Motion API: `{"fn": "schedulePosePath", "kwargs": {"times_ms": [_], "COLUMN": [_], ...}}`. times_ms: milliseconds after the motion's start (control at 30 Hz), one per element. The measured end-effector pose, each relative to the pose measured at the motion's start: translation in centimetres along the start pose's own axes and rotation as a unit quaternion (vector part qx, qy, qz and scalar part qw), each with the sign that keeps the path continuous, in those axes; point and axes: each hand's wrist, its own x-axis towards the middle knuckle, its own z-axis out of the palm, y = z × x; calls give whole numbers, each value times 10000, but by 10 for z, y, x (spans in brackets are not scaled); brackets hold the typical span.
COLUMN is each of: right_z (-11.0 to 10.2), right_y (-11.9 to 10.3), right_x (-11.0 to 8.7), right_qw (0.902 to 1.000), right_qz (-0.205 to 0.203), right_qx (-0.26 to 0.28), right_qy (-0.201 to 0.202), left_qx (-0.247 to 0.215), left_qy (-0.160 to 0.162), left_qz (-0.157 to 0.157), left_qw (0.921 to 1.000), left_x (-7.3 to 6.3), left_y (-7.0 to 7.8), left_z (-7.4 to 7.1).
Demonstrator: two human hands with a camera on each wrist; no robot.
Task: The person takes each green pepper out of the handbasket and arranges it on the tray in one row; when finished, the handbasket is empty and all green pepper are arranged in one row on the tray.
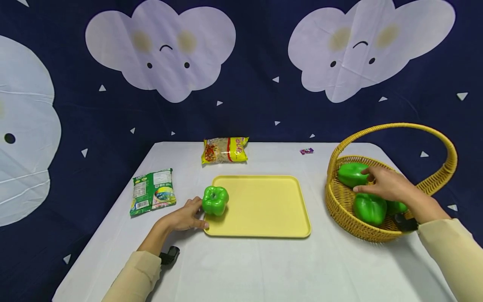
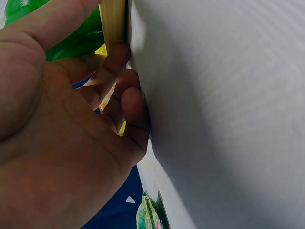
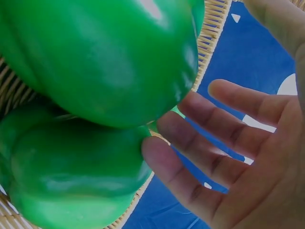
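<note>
My left hand [image 1: 186, 216] is at the left edge of a yellow tray [image 1: 264, 205]. Its thumb and fingertips meet the tray's rim, fingers loosely bent, as the left wrist view shows. A green bell pepper [image 1: 215, 201] stands on the tray's left side, close by those fingers. Over a wicker basket [image 1: 339, 218] reaches my right hand [image 1: 388, 183], fingers spread. Inside lie several green bell peppers, one toward the back [image 1: 351, 174] and another in front [image 1: 371, 209]. In the right wrist view, fingertips [image 3: 155, 148] are right beside two peppers.
A green snack packet [image 1: 153, 191] lies left of the tray, and a yellow and clear food bag [image 1: 225, 150] behind it. A small purple wrapped candy [image 1: 306, 151] sits near the back edge. The basket's tall handle [image 1: 400, 125] arches above the right side of the white table [image 1: 241, 268].
</note>
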Motion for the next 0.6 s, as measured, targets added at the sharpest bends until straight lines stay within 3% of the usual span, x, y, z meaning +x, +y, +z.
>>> {"fn": "schedulePosePath", "kwargs": {"times_ms": [600], "right_z": [5], "right_y": [-5], "right_x": [-3], "right_qw": [9989], "right_qz": [-156], "right_qx": [-146], "right_qy": [-418], "left_qx": [-25], "left_qy": [15], "left_qz": [60], "left_qw": [10000], "left_x": [0], "left_y": [-1], "left_z": [0]}}
